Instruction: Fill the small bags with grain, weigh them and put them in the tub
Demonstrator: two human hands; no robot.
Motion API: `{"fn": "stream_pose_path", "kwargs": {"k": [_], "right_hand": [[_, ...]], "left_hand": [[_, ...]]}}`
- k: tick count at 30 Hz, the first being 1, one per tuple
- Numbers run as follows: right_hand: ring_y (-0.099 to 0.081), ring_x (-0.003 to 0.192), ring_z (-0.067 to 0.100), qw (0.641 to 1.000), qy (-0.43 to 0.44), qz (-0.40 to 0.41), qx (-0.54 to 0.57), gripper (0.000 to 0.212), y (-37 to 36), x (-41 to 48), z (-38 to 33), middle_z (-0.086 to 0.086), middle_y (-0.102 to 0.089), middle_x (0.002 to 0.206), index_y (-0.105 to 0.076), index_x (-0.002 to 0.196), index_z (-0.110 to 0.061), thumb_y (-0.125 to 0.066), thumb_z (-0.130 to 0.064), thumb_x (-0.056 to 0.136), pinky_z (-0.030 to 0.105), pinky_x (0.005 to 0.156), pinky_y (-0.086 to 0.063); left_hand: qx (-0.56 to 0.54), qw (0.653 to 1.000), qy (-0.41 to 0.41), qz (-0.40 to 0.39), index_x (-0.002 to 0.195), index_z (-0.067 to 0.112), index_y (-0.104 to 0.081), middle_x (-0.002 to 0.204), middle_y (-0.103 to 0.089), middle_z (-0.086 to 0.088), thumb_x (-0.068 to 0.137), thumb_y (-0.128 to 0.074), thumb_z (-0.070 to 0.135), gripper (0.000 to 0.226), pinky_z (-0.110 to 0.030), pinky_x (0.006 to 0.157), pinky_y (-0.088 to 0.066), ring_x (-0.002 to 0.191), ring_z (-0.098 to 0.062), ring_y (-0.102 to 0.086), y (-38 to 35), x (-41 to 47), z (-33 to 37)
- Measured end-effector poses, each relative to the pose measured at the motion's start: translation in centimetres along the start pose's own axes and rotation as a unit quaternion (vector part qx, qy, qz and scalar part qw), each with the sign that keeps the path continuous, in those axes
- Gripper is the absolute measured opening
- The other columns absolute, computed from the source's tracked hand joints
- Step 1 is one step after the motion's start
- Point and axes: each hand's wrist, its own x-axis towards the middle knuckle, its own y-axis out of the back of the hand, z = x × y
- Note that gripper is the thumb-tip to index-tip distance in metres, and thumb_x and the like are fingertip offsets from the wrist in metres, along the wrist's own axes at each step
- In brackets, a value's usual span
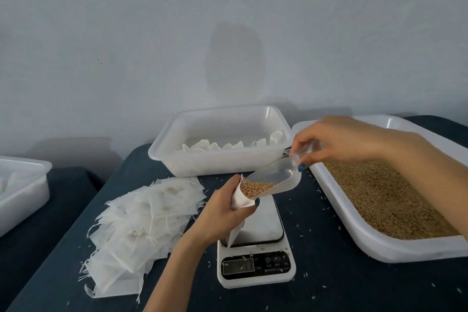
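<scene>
Scoop (274,180) tips grain (255,188) into held bag (239,201).

You are at a makeshift packing station: a digital scale (263,228) on a dark-covered table (329,273) against a bare wall (152,33), empty paper bags (141,225) stacked left of the scale, a grain tray (367,238) to its right, a tub (220,162) behind it.

left hand (222,213) grips bag (240,199) | right hand (339,140) pinches scoop (278,177) (thumb downward)
</scene>
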Motion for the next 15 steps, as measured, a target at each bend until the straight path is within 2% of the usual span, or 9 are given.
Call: {"fn": "stream_pose_path", "kwargs": {"k": [2, 4, 6, 8, 10, 12, 15], "right_hand": [[-0.06, 0.093, -0.01, 0.996, -0.025, -0.007, 0.086, 0.021, -1.7, -0.6, 0.9, -0.031, -0.066, 0.096, -0.065, 0.091, -0.049, -0.068, -0.06, 0.073, 0.031, 0.087, -0.051], [-0.063, 0.093, -0.005, 0.981, -0.036, -0.013, 0.188, 0.032, -3.2, -1.2, 1.5, -0.025, -0.069, 0.098, -0.069, 0.092, -0.044, -0.064, -0.063, 0.067, 0.036, 0.09, -0.054], [-0.066, 0.093, -0.002, 0.965, -0.041, -0.019, 0.26, 0.035, -4.4, -1.6, 2.0, -0.02, -0.071, 0.099, -0.07, 0.09, -0.044, -0.063, -0.064, 0.062, 0.034, 0.09, -0.055], [-0.067, 0.092, -0.001, 0.958, -0.048, -0.018, 0.281, 0.031, -5.2, -1.7, 2.5, -0.019, -0.071, 0.099, -0.07, 0.09, -0.045, -0.064, -0.061, 0.064, 0.03, 0.09, -0.053], [-0.068, 0.09, -0.001, 0.95, -0.062, -0.002, 0.305, 0.025, -5.8, -1.8, 3.0, -0.017, -0.073, 0.098, -0.07, 0.095, -0.038, -0.066, -0.049, 0.073, 0.03, 0.09, -0.052], [-0.068, 0.09, 0.002, 0.939, -0.078, 0.033, 0.334, 0.031, -5.9, -2.0, 3.6, -0.014, -0.073, 0.097, -0.07, 0.1, -0.028, -0.065, -0.045, 0.074, 0.029, 0.09, -0.052], [-0.069, 0.091, 0.008, 0.921, -0.127, 0.105, 0.354, 0.034, -6.2, -2.5, 4.9, -0.008, -0.073, 0.096, -0.068, 0.1, -0.024, -0.062, -0.047, 0.076, 0.028, 0.084, -0.05]], "left_hand": [[-0.006, 1.0, -0.001, 0.003, 0.107, 0.019, -0.056, 0.089, -0.067, 0.003, 0.082, -0.063, 0.039, 0.032, -0.039, 0.066, -0.051, 0.073, -0.021, -0.059, 0.1, -0.1, 0.2], [-0.017, 1.0, -0.003, 0.003, 0.106, 0.021, -0.056, 0.085, -0.066, 0.006, 0.08, -0.062, 0.044, 0.035, -0.031, 0.063, -0.05, 0.068, -0.013, -0.057, 0.1, -0.2, 0.4], [-0.043, 0.999, -0.003, -0.001, 0.105, 0.026, -0.057, 0.078, -0.064, 0.012, 0.082, -0.06, 0.042, 0.029, -0.026, 0.062, -0.048, 0.065, -0.008, -0.054, 0.2, -0.2, 0.4], [-0.072, 0.997, -0.003, -0.002, 0.101, 0.032, -0.058, 0.074, -0.061, 0.014, 0.085, -0.059, 0.039, 0.017, -0.024, 0.061, -0.048, 0.063, -0.007, -0.052, 0.3, -0.1, 0.3], [-0.075, 0.997, 0.001, 0.003, 0.093, 0.032, -0.055, 0.072, -0.058, 0.014, 0.089, -0.057, 0.042, 0.012, -0.025, 0.062, -0.047, 0.064, -0.008, -0.051, 0.4, 0.0, 0.3], [-0.052, 0.999, -0.002, 0.007, 0.092, 0.024, -0.053, 0.073, -0.055, 0.013, 0.095, -0.049, 0.042, 0.019, -0.03, 0.067, -0.047, 0.067, -0.01, -0.051, 0.7, 0.3, 0.3], [0.015, 0.999, -0.034, 0.016, 0.09, 0.015, -0.053, 0.081, -0.056, 0.009, 0.103, -0.04, 0.038, 0.029, -0.037, 0.075, -0.045, 0.076, -0.015, -0.053, 1.4, 1.0, 0.1]]}}
